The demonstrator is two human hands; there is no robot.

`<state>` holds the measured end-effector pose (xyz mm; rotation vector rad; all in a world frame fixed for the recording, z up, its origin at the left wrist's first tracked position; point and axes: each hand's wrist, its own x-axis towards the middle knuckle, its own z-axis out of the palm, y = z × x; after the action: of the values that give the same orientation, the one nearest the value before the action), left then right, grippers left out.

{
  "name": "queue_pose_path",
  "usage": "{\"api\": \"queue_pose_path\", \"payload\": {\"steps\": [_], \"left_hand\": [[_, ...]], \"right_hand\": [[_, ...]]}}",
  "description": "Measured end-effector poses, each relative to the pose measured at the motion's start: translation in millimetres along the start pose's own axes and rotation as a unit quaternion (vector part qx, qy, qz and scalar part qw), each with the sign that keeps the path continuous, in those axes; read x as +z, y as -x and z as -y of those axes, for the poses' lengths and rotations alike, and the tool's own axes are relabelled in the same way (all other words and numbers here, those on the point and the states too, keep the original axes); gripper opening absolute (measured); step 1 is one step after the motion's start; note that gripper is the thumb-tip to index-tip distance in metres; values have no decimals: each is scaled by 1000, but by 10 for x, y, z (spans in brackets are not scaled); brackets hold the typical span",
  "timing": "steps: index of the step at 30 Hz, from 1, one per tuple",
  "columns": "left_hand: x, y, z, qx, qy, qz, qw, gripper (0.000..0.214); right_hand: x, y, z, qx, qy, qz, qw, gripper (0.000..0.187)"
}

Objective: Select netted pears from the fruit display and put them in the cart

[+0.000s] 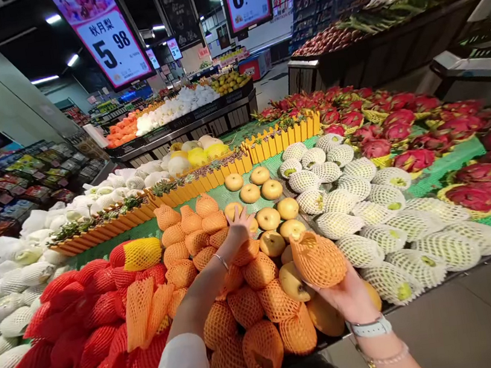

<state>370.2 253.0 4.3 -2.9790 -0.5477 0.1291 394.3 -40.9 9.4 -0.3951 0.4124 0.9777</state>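
Note:
My right hand [347,294], with a watch on the wrist, holds a pear in an orange foam net [320,259] from below, over the front of the display. Further back, my left hand [239,230] reaches out with its fingers spread, touching a bare yellow-brown pear [232,210]. Its palm side is hidden. Several bare pears [268,218] lie to the right of that hand. Pears in orange foam nets [247,307] are piled beneath and left of my left forearm. Empty orange foam nets [147,310] lie on the red-netted fruit.
Fruit in red nets [97,314] fills the left side. Long pale fruit in white nets [381,238] lies to the right, beside dragon fruit [401,122]. A low orange picket fence [208,177] runs behind the pears. Price screens [104,39] hang above.

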Motion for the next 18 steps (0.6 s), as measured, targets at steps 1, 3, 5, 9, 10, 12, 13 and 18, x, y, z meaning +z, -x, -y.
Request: {"api": "queue_pose_path", "payload": {"steps": [1,3,5,9,10,12,13,18], "left_hand": [[-1,-18,44,0,-3,-6,1000,61],[-26,-99,167,-15,-6,-16,1000,57],[-76,-225,323,-34,-6,-17,999,60],[-170,-446,597,-26,0,-6,1000,70],[-179,-473,643,-20,1,-5,1000,70],[-184,-496,710,-12,4,-5,1000,68],[-181,-497,733,-11,5,-7,1000,67],[-162,-490,813,-5,15,-25,1000,61]], "right_hand": [[27,-25,6,3,5,2,1000,40],[95,-82,13,0,22,4,1000,37],[203,-151,13,-3,43,3,999,35],[604,-387,-70,31,69,27,997,37],[730,-480,-121,45,72,37,996,39],[974,-705,-263,80,87,42,992,41],[1083,-828,-349,88,93,39,991,41],[1417,-1347,-757,30,105,10,994,44]]}}
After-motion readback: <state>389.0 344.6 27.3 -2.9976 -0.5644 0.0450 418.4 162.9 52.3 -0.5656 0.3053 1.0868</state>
